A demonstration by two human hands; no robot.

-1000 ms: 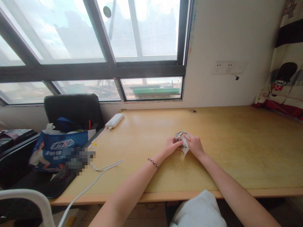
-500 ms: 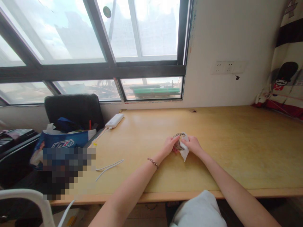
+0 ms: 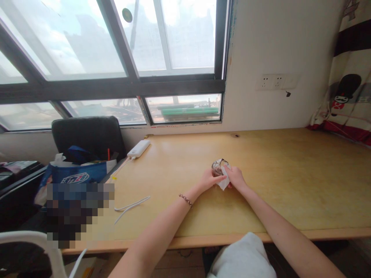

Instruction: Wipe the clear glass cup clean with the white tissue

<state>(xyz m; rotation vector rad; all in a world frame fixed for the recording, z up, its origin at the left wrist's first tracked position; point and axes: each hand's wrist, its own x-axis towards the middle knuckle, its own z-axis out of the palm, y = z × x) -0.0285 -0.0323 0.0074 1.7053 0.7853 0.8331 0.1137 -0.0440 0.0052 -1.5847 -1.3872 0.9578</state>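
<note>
Grip shared by left hand point(image 3: 209, 180) and right hand point(image 3: 236, 177) on a shiny brown-and-silver rounded object point(image 3: 217, 166)

Left fingers curl around the object's left side, and that thumb reaches across onto a thin, limp white sheet point(image 3: 223, 184). Right fingers and thumb pinch the sheet against the object's right side, its loose end hanging toward the near edge. Both things sit between the hands, over the middle of a yellowish wooden desk point(image 3: 290, 166); whether the object touches the desktop, I cannot tell. A dark beaded bracelet point(image 3: 186, 200) circles the left wrist.

Well to the left, a bent white cable point(image 3: 131, 204) lies on the desk, and a white rectangular block point(image 3: 139, 148) rests by its left edge. Beyond that edge, a blue printed bag point(image 3: 78, 172) sits on a black padded chair point(image 3: 87, 131).
</note>
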